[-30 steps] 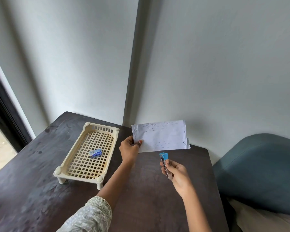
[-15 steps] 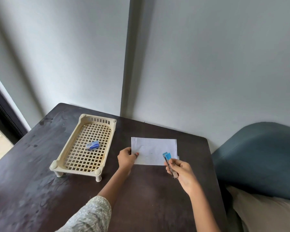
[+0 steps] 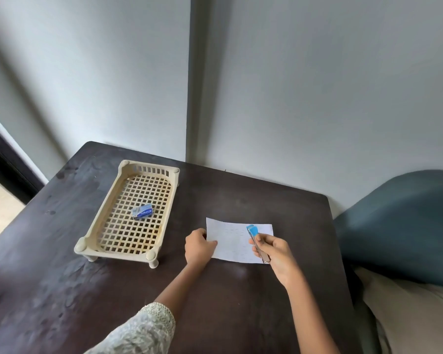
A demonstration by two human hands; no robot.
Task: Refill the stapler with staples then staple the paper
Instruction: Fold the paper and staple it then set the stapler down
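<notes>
A white sheet of paper [image 3: 234,242] with faint printed lines lies flat on the dark table [image 3: 138,284]. My left hand [image 3: 198,247] grips its left edge, thumb on top. My right hand [image 3: 274,254] holds a small stapler [image 3: 256,240] with a blue top and metal body, raised over the paper's right part, its blue end pointing away from me. A small blue box of staples [image 3: 142,211] lies in the cream lattice tray [image 3: 105,227] to the left.
The tray stands on short legs on the table's left half. Grey walls meet in a corner behind the table. A blue-grey cushioned seat [image 3: 404,226] and a beige cushion [image 3: 414,315] sit right of the table edge.
The paper, held upright a second ago, has been lowered flat onto the table. My right hand with the stapler moved forward over the paper's right side.
</notes>
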